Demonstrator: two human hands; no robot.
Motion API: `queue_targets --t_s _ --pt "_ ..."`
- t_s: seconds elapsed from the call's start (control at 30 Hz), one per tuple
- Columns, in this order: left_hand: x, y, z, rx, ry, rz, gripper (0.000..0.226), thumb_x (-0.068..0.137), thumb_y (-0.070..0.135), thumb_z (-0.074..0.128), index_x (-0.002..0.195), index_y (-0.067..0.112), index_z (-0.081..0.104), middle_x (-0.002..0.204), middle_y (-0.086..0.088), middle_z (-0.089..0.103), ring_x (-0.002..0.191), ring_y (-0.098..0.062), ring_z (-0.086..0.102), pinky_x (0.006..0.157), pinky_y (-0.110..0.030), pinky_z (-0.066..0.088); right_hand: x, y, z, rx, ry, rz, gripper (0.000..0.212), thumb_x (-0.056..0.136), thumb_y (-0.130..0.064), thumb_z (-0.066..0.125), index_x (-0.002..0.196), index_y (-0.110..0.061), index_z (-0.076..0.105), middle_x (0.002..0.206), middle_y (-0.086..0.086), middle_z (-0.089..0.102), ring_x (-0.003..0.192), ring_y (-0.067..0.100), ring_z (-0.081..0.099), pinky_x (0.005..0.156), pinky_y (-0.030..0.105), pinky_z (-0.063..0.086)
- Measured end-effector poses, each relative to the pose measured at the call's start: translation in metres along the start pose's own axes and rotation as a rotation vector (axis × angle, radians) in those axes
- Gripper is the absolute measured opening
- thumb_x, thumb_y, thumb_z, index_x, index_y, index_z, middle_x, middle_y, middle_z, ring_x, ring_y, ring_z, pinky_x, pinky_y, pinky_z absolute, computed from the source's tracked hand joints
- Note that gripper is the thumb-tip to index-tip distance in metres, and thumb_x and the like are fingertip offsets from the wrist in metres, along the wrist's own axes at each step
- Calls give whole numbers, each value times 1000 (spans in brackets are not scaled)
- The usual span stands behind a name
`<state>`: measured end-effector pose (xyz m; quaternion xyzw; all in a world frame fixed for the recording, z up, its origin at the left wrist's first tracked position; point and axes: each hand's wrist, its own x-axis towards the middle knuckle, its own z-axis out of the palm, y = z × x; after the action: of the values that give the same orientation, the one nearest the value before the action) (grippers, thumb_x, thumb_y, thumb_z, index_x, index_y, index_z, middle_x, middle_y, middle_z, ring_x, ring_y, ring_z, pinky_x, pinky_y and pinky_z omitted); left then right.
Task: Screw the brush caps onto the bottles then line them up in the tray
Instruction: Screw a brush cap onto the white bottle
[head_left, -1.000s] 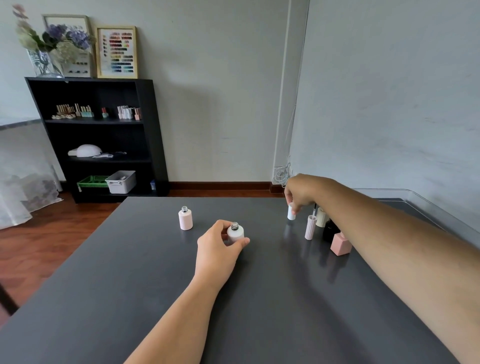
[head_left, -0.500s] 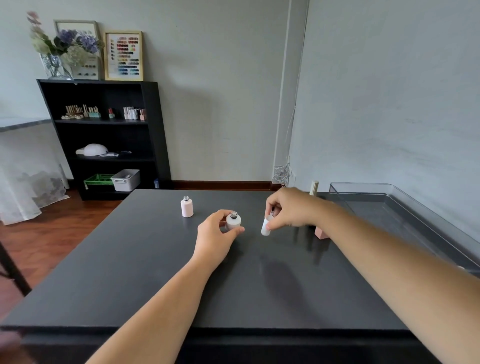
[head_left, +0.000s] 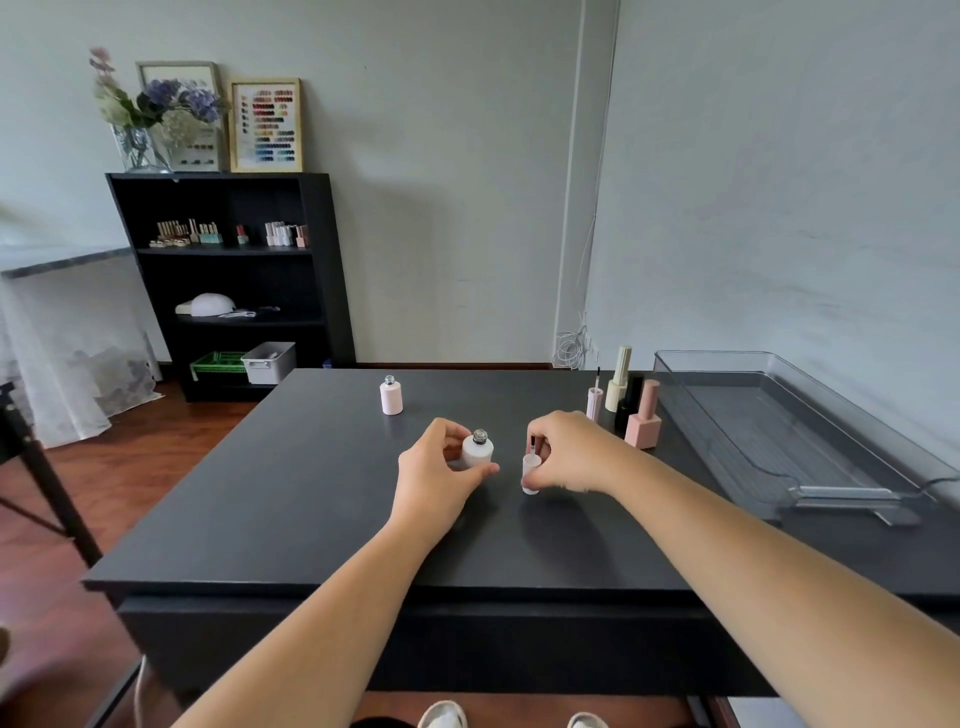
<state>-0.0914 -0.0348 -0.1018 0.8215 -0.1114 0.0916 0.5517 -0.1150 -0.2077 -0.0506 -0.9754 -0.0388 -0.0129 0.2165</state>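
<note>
Grip, left hand (head_left: 436, 470): fingers and thumb are curled round the white bottle (head_left: 478, 452), which is kept upright on the table (head_left: 311, 519) with its neck open, as it was held a second ago.
Grip, right hand (head_left: 569, 454): the white brush cap (head_left: 530, 474) is pinched between the fingertips, brush stem up and closed end down. Whether it touches the table top cannot be told.
Change: within the last second the cap has been carried from the cluster at the far right to a spot just right of the white bottle.
Cap and bottle: they are close together but apart, and nothing has been threaded yet.
Meaning for the task: the fetching step is judged complete. The cap must likely be turned over so the brush enters the neck before it is screwed on.
Far left: a pink bottle (head_left: 391, 399) is left uncapped.
Far right: a pink brush cap (head_left: 595, 404) is stood brush up beside a cream bottle (head_left: 618, 384), a black bottle (head_left: 627, 402) and a pink square bottle (head_left: 644, 426).
Tray (head_left: 675, 364): it is set at the right of the table, and lining up is judged not yet begun.
</note>
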Motion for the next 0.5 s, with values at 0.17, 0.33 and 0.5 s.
queue_targets --t_s 0.17,0.33,0.5 --pt "-1 -3 -3 -15 36 -30 32 67 23 83 85 26 57 88 10 66 84 -8 63 69 -16 45 -9 4 19 197 95 10 14 72 -17 71 69 -21 58 70 -2 61 65 16 55 59 27 45" --pt "-2 -4 -2 -15 24 -17 30 68 23 82 83 26 56 88 11 65 83 -7 62 67 -16 44 -17 10 41 387 304 -11 9 79 -18 69 86 -13 70 78 -3 64 70 10 57 59 4 38" --pt "-2 -4 -2 -8 14 4 29 70 21 80 86 25 56 90 12 65 86 -6 60 69 -15 44 -20 15 49 602 363 -25 4 91 -23 56 90 -24 59 93 -5 70 88 10 66 78 22 49"
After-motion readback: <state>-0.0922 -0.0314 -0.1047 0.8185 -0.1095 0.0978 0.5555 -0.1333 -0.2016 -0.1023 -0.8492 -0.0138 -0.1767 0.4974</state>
